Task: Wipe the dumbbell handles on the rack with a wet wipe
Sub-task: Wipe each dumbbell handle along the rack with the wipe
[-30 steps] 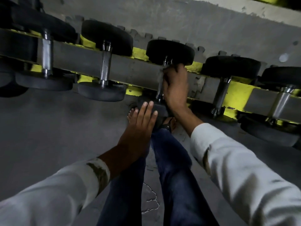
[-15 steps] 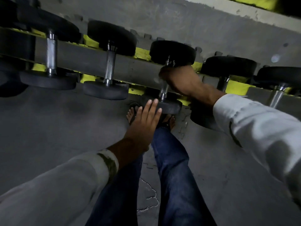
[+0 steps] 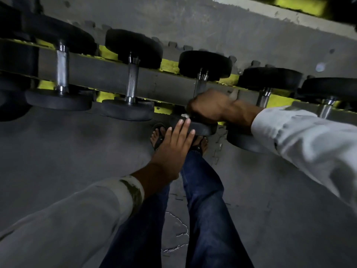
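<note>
Right hand grips the handle, lying across the rack.

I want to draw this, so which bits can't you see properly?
Head view:
The crumpled white wet wipe is mostly hidden inside the right hand; only a scrap shows.
The silver metal dumbbell handle has its lower part covered by that hand.
The next dumbbell's near black round plate is partly behind the white right sleeve.
The far-right black dumbbell is cut off by the picture's edge.

Dim grey floor, jigsaw-edged mat border behind, pale ledge and yellow strip top right.
</note>
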`<state>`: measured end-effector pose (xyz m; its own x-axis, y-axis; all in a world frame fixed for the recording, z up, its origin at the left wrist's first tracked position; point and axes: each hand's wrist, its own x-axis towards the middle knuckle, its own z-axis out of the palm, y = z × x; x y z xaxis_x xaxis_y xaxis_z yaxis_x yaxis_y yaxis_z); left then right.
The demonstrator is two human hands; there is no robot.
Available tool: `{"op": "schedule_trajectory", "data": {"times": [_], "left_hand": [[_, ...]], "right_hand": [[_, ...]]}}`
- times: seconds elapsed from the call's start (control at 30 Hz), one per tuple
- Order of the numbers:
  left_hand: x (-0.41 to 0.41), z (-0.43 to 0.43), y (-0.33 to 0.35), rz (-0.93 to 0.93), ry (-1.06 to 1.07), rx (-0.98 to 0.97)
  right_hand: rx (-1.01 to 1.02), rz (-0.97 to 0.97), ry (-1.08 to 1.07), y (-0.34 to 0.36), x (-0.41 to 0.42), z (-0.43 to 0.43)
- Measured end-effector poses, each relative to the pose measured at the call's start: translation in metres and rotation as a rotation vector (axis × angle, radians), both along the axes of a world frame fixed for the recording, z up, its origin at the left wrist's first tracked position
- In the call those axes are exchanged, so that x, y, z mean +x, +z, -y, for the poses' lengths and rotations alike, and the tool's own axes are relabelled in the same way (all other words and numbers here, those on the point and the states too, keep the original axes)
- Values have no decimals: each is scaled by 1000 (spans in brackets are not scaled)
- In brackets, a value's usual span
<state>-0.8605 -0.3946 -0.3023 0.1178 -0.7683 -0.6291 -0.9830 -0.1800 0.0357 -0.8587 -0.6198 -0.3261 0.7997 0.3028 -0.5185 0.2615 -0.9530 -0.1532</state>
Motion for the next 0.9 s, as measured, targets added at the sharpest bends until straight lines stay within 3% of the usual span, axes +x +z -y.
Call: {"op": "schedule_trajectory", "data": {"times": [0.17,0.33,0.4,0.43,0.5,0.6,0.7,0.83,0.87,0.9], "left_hand": [[2,-3,-4,-10,-3,-18],[2,-4,-8,-1,-1,-46],[2,-5,-10,-3,0,-62],[3,-6,-11,-3,0,-86],[3,-9,-14,-4,-8,-145],[4,-9,-19,-8,-13,-194],[5,-8,-25,2,-5,-299],[5,-10,-26,-4,-20,-351],[5,-10,-26,-12,-3,-368],[4,-11,-28,-18,-3,-371]], "right_hand": [[35,260,-433,-9,-2,15],[409,355,-1499,-13,-16,-23],[493,289,-1881,-22,3,-19],[608,227,-2071,-27,13,-13],[1044,61,-2350,-40,26,1],[1619,-186,-2407,-57,29,15],[1770,-256,-2375,-63,23,19],[1752,51,-2545,-65,22,-3],[1697,210,-2550,-66,21,-11],[1514,387,-2518,-65,21,-18]]}}
